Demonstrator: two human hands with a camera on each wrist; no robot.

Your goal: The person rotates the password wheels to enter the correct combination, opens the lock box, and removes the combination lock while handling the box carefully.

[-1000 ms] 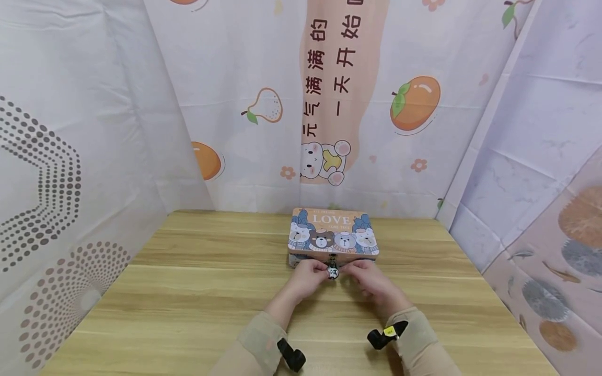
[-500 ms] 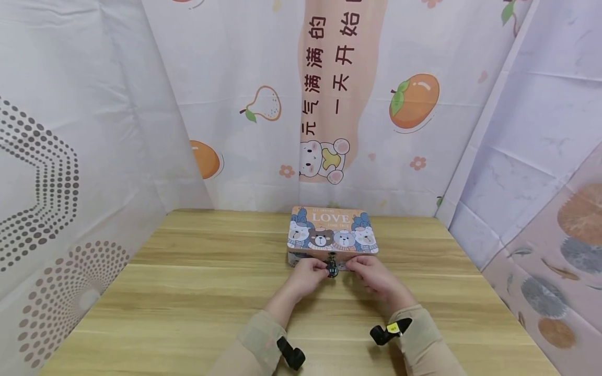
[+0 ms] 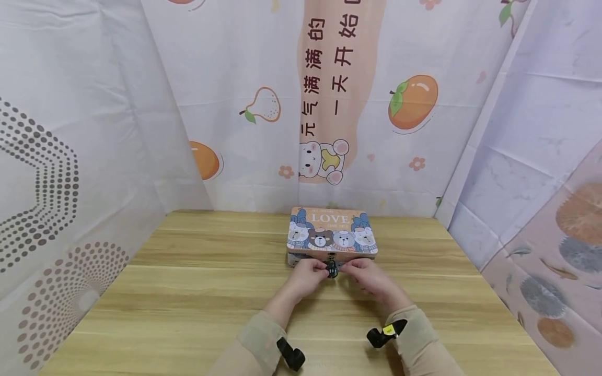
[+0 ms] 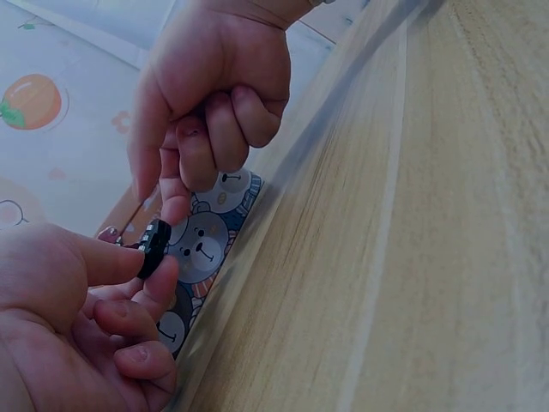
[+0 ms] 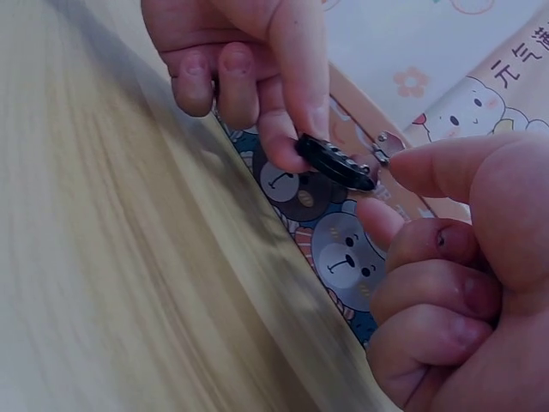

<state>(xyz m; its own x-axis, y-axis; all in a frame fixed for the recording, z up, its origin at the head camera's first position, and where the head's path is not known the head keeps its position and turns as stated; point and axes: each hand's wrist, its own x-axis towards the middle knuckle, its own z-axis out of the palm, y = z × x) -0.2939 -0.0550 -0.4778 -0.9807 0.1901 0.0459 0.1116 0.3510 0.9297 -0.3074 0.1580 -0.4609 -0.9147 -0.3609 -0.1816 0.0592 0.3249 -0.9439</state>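
Observation:
A tin box with bears and "LOVE" on its lid (image 3: 331, 230) lies closed at the table's back, a small dark padlock (image 3: 332, 269) hanging at its front clasp. From the left, my left hand (image 3: 305, 279) pinches this lock; the left wrist view shows the lock (image 4: 154, 249) between thumb and index finger of the left hand (image 4: 77, 318). My right hand (image 3: 373, 279) is at the opposite side. In the right wrist view, the thumb and index finger of the right hand (image 5: 480, 283) come around the end of the lock (image 5: 334, 163), other fingers curled.
The wood-grain table (image 3: 211, 292) extends to both sides and in front of the box. Printed curtains (image 3: 235, 156) stand behind it and at the sides. Black wrist devices are strapped over both sleeves.
My right hand shifted slightly right, away from the lock, then came back beside it. The lock's face turned from a light picture to a dark side with small marks. My left hand stays put.

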